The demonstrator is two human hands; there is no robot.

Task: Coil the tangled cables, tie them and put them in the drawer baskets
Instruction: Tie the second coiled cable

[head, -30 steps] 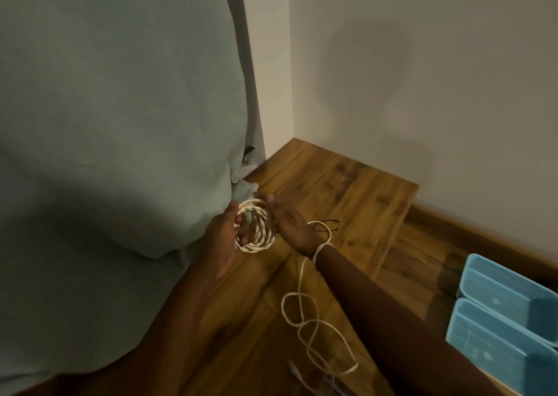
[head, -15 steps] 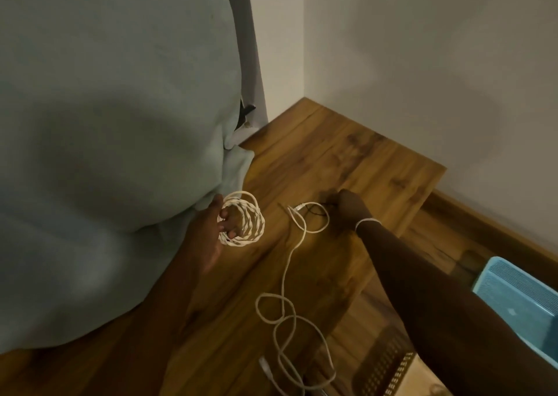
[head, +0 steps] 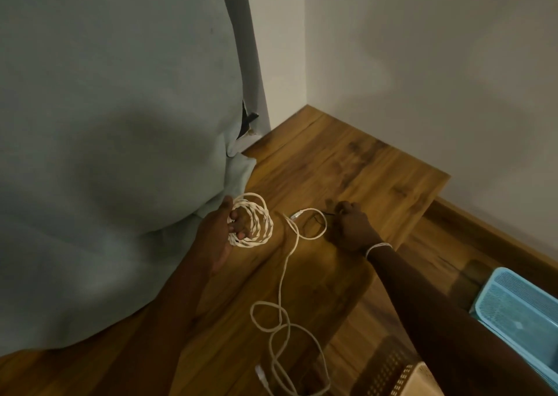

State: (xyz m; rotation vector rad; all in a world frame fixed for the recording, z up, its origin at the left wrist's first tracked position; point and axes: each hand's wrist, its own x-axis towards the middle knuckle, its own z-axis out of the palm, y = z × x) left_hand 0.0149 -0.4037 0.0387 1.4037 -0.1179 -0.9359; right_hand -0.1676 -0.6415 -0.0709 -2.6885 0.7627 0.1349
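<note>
**Coil in one hand, tie in the other**

The left hand (head: 219, 232) has the coiled white cable (head: 252, 221) looped around its fingers, held just above the wooden tabletop (head: 347, 160). The right hand (head: 351, 226) is out on the wood, fingertips pinched on a thin black tie (head: 317, 219) (tiny and dark, hard to make out much). A second, loose white cable (head: 283, 278) snakes across the table between the two hands and trails toward the near edge, one plug lying near the right hand. A light blue basket (head: 513, 311) sits lower right, well apart from both cables. A grey-green cloth (head: 105, 124) fills the left.
</note>
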